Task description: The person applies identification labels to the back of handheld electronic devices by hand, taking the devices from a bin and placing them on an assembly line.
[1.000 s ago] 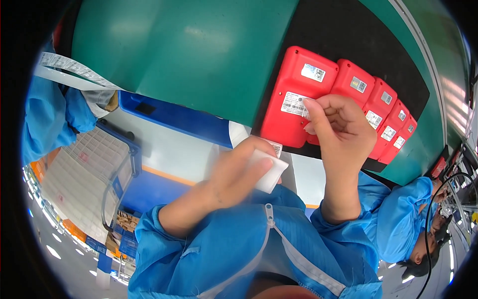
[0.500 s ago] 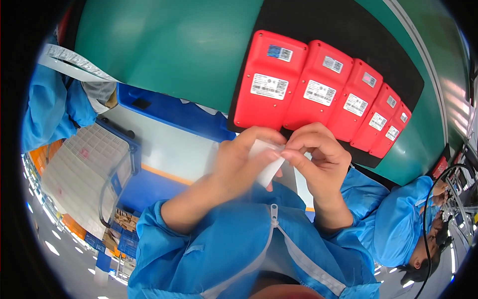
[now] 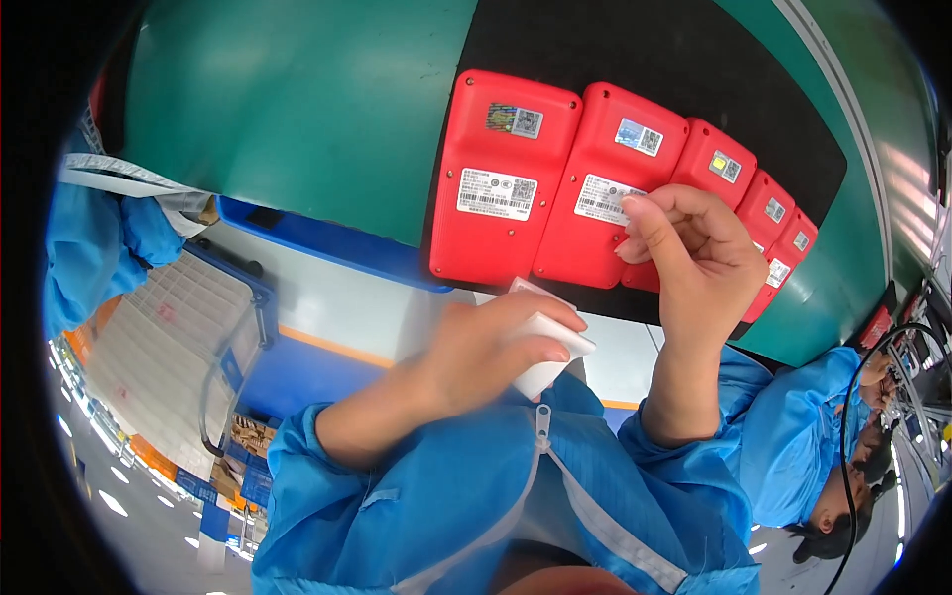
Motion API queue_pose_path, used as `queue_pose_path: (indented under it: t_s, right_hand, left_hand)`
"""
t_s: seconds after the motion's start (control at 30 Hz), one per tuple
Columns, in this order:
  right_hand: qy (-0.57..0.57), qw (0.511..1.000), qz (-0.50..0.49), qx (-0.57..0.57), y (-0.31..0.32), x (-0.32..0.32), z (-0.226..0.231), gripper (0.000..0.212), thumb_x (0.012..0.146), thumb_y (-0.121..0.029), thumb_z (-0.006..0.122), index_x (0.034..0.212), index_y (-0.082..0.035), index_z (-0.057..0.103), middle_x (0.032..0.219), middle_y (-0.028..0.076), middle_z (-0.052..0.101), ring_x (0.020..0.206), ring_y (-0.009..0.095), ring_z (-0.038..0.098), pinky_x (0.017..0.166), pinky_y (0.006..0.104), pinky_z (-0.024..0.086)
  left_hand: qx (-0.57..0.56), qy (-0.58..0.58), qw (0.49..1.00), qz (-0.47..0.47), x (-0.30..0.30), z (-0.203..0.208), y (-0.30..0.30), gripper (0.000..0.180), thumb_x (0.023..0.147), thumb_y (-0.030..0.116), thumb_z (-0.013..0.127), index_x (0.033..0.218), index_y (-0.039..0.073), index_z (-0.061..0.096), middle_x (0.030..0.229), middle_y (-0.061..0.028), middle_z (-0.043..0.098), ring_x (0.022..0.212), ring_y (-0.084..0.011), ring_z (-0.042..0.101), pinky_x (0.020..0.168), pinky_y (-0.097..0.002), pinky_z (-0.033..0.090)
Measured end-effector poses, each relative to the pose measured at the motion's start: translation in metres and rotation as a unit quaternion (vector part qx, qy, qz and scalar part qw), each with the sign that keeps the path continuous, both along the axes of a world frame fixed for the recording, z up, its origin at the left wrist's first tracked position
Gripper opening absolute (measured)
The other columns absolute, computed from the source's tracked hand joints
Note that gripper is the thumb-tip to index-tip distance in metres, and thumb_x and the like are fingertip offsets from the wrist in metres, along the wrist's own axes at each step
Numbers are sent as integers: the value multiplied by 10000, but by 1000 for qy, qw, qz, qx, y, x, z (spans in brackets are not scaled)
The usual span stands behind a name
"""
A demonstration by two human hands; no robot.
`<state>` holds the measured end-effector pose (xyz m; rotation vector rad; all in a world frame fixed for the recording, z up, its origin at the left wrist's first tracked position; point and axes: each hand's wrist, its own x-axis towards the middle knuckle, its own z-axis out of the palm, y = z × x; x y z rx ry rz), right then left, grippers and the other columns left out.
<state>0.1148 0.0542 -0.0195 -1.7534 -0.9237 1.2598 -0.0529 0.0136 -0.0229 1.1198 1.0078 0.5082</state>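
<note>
Several red handheld device housings point(image 3: 486, 246) lie side by side in a slanting row, with white barcode labels and small shiny stickers facing up. My left hand point(image 3: 466, 347) is closed around a small folded white sheet or pad point(image 3: 543, 375), just in front of the row's near edge. Above the second and third housings hovers my right hand point(image 3: 706, 263), thumb and forefinger pinched together. Whatever may be between those fingertips is too small to name. The right hand partly covers the labels of the middle housings.
Beneath the housings is a black mat point(image 3: 595, 45) on a green tabletop point(image 3: 297, 119). A blue-edged cart with a pale grid panel point(image 3: 164, 347) stands at left. Co-workers in blue sit at the left point(image 3: 89, 243) and right point(image 3: 793, 436). A black cable point(image 3: 845, 446) hangs at right.
My hands were together at the white sheet; the right has parted from it and moved up and right over the housings. The left still holds the sheet, slightly lower. The whole view has shifted a little.
</note>
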Motion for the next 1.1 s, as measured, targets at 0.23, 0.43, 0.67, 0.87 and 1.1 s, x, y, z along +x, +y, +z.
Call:
queue_pose_path:
  t_s: [0.23, 0.43, 0.67, 0.87, 1.1]
  right_hand:
    - [16, 1000, -4, -23, 3, -1, 3, 95, 737, -21, 652, 787, 30, 590, 631, 53, 591, 547, 77, 568, 507, 179, 459]
    - [1, 1000, 4, -27, 4, -4, 4, 101, 739, -31, 652, 787, 32, 589, 628, 57, 591, 543, 82, 572, 498, 181, 464]
    - [-315, 933, 170, -22, 10, 5, 5, 209, 728, -157, 678, 688, -28, 518, 486, 33, 517, 416, 114, 523, 385, 212, 380]
    - [139, 983, 120, 7, -29, 23, 7, 272, 647, -24, 727, 868, -25, 568, 615, -18, 536, 538, 4, 497, 472, 147, 354]
    - [127, 985, 91, 67, -56, 33, 0, 120, 677, 62, 656, 785, 29, 614, 738, 74, 589, 631, 94, 564, 548, 199, 432]
  left_hand:
    - [-172, -33, 984, -15, -4, 4, -1, 187, 825, 207, 537, 959, 82, 500, 918, -87, 592, 792, -211, 617, 681, -281, 478]
    - [-161, -104, 981, 24, 5, 4, -3, 119, 875, 68, 404, 946, -19, 445, 694, -127, 591, 576, -156, 612, 481, -242, 503]
    - [-224, -6, 973, 60, 17, 5, -10, 172, 850, 182, 497, 932, 32, 493, 693, -89, 614, 612, -160, 626, 571, -258, 486]
    - [-161, 6, 981, 106, 28, 3, -15, 169, 827, 182, 544, 873, 20, 536, 676, -87, 618, 555, -148, 622, 497, -246, 487]
    - [-190, -31, 974, 121, 42, 5, -14, 168, 808, 185, 574, 904, 49, 550, 708, -84, 622, 581, -145, 623, 517, -253, 500]
